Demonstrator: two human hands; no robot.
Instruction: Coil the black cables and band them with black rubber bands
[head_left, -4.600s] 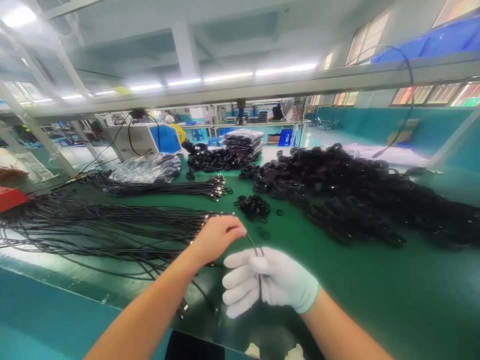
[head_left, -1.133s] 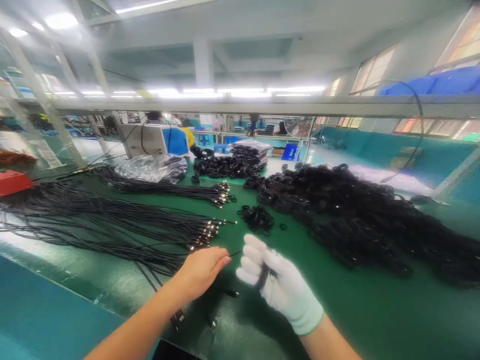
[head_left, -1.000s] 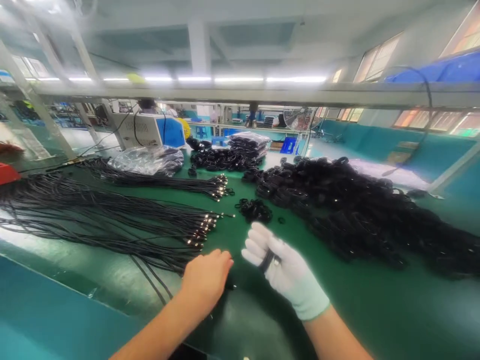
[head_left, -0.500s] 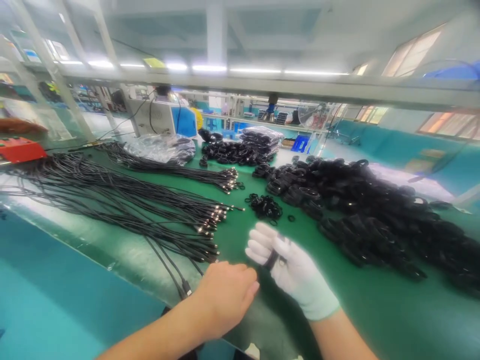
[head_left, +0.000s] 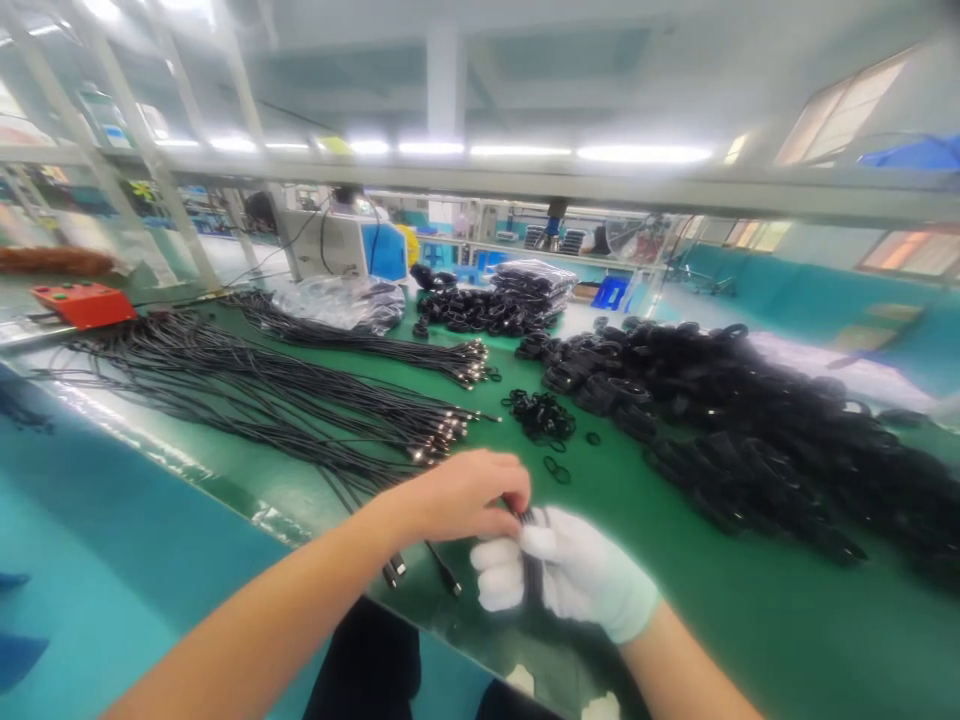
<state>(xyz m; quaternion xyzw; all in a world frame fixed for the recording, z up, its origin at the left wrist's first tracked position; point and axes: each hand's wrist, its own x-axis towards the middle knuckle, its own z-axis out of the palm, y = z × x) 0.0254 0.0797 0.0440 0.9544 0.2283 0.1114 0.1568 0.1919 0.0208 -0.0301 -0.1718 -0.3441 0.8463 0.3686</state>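
My right hand (head_left: 574, 568), in a white glove, is closed around a short coiled bundle of black cable (head_left: 533, 580). My bare left hand (head_left: 466, 492) reaches over from the left, thumb and fingers pinched at the bundle's upper end. Just what lies between those fingertips is partly hidden. Behind the hands a small heap of thin black rings (head_left: 538, 415) lies on the green mat, with a few loose rings (head_left: 556, 470) nearer to the glove. Beneath my left forearm, cable ends with metal plugs (head_left: 400, 566) stick out near the table edge.
Long straight black cables (head_left: 277, 385) spread across the left of the green table. A large mound of coiled black cables (head_left: 720, 420) fills the right. Plastic bags (head_left: 341, 300), a stack of packed coils (head_left: 532, 282) and a red control box (head_left: 84, 304) stand farther back.
My left hand has moved up and right onto the bundle, its fingers now pinching there. The gloved hand has turned and dropped slightly. Loose rings now show behind it. The view has shifted slightly.
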